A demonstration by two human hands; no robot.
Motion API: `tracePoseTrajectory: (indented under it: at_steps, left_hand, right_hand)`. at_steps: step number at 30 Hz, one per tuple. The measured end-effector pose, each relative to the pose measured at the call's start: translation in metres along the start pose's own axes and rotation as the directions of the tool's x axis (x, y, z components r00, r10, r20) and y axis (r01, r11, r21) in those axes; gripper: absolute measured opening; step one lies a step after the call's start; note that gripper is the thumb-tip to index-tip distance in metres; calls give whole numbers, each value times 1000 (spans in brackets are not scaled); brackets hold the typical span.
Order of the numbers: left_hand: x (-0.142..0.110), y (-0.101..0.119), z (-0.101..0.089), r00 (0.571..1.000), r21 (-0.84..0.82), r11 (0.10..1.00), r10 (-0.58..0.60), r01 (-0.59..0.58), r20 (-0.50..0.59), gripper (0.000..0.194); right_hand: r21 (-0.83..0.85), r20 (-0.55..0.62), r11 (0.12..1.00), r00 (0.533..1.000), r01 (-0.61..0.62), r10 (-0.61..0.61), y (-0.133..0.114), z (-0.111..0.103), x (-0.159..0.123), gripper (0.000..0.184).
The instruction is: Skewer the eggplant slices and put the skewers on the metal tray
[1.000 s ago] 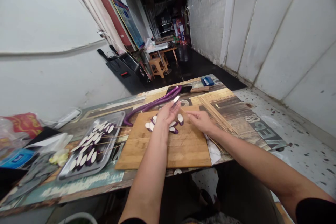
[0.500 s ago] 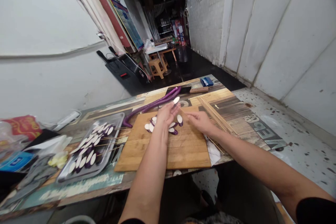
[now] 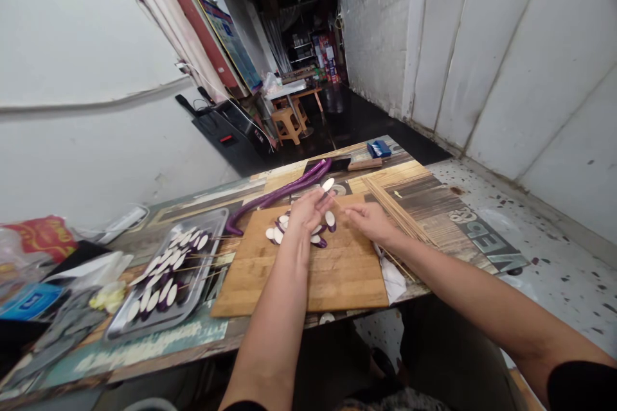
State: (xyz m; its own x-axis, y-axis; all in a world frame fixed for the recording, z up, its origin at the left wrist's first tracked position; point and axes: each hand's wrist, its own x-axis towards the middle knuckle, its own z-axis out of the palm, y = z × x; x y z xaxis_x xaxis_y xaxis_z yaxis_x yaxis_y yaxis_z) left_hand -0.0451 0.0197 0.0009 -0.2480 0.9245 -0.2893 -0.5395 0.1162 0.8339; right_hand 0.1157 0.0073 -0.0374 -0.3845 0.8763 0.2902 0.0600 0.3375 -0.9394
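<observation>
My left hand [image 3: 311,209] is closed on an eggplant slice [image 3: 328,184], white-faced, held above the cutting board [image 3: 260,276]. A thin bamboo skewer [image 3: 337,201] runs from my right hand [image 3: 369,218] to that slice; the right fingers pinch its near part. Whether the tip has entered the slice is too small to tell. Below the hands, several cut eggplant slices [image 3: 330,221] lie on the board, some hidden by my left wrist. Whole long purple eggplants [image 3: 279,192] rest along the board's far edge.
On the left stands a metal tray [image 3: 193,308] with skewered eggplant slices [image 3: 153,300]. Loose bamboo skewers [image 3: 400,209] lie right of the board. A wooden-handled knife [image 3: 365,164] and a blue box [image 3: 378,149] are at the far end. Grey gloves [image 3: 62,334] lie left.
The slice in my left hand has shifted slightly right and turned, and the skewer now lines up toward it. The hands have otherwise barely moved.
</observation>
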Motion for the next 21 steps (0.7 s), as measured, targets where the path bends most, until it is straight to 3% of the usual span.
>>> tracePoseTrajectory:
  at_steps: [12,16,21]
  left_hand:
    - [-16,-13,17,995,102,995,-6,-4,102,7]
    - [-15,-10,18,997,13,998,56,-56,60,8]
    - [-7,-1,12,994,-131,986,102,-107,-45,10]
  right_hand:
    - [92,-78,992,993,-83,91,-4,0,5,37]
    - [119,-86,990,992,-81,92,-8,1,6,36]
    - [104,0,991,997,-79,79,-11,1,2,34]
